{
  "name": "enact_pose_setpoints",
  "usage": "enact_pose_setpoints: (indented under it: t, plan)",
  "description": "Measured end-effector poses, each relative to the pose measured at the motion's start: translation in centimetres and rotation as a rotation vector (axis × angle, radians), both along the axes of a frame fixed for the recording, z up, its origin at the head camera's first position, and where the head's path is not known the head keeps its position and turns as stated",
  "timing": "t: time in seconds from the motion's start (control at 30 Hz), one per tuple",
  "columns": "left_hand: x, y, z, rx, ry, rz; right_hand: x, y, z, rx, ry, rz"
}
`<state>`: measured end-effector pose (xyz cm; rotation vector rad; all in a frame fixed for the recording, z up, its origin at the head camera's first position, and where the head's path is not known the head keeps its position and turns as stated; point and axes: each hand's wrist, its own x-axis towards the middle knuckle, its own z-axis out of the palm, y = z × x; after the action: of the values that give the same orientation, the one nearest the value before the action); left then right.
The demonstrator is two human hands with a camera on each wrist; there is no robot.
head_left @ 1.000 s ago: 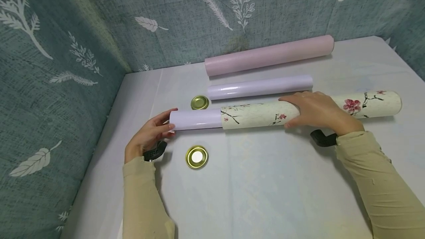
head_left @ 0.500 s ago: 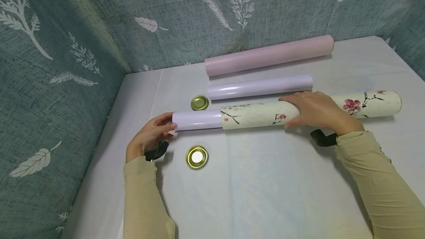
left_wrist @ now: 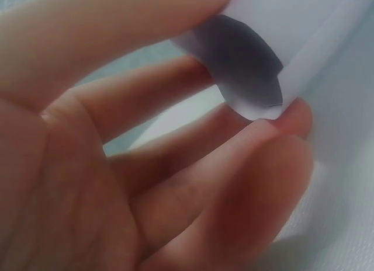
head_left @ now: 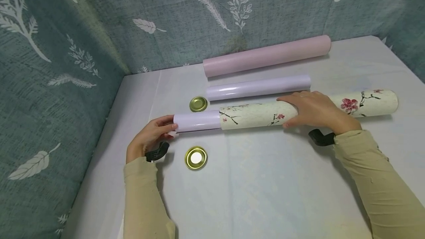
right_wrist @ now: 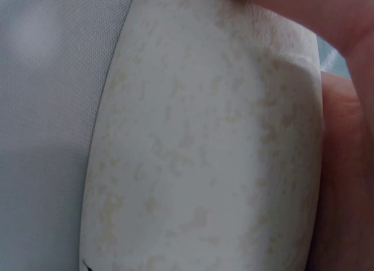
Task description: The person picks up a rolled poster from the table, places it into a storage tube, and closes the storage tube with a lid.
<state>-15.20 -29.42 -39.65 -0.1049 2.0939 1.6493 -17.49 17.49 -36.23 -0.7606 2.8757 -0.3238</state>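
Observation:
A cream roll with a plum-blossom print (head_left: 255,115) lies across the table, and a glossy pale lilac roll (head_left: 197,121) sticks out of its left end. My left hand (head_left: 148,138) holds the lilac roll's free end with curled fingers and thumb; the left wrist view shows the hollow end (left_wrist: 245,66) between them. My right hand (head_left: 315,111) grips the cream roll from above near its middle, thumb on the near side. In the right wrist view the blotched cream surface (right_wrist: 193,136) lies under that hand.
Behind the cream roll lie a second lilac roll (head_left: 259,87) and a pink roll (head_left: 267,55). One gold lid (head_left: 198,104) is behind the held lilac roll, another with a white disc (head_left: 196,158) in front. A patterned cloth (head_left: 186,21) hangs behind the table.
My left hand and the lilac roll's end have moved slightly right, so a little less of that roll shows outside the cream one. My right hand keeps its grip.

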Motion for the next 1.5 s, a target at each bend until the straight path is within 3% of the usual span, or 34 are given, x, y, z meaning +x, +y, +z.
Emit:
enact_pose_setpoints:
  t: [0.3, 0.63, 0.93, 1.5]
  plan:
    - [0.00, 0.09, 0.03, -0.011, -0.005, 0.003, -0.15, -0.03, -0.16, 0.003, 0.001, 0.001]
    - [-0.15, 0.08, -0.31, 0.045, 0.044, -0.039, -0.14, -0.04, -0.10, 0.003, 0.004, 0.000]
    - [-0.14, 0.24, -0.06, -0.010, 0.009, -0.004, -0.08, -0.02, 0.01, 0.003, -0.001, 0.000]
    - [-0.18, 0.41, -0.04, 0.015, 0.013, -0.017, -0.06, -0.10, 0.03, -0.006, 0.004, -0.003]
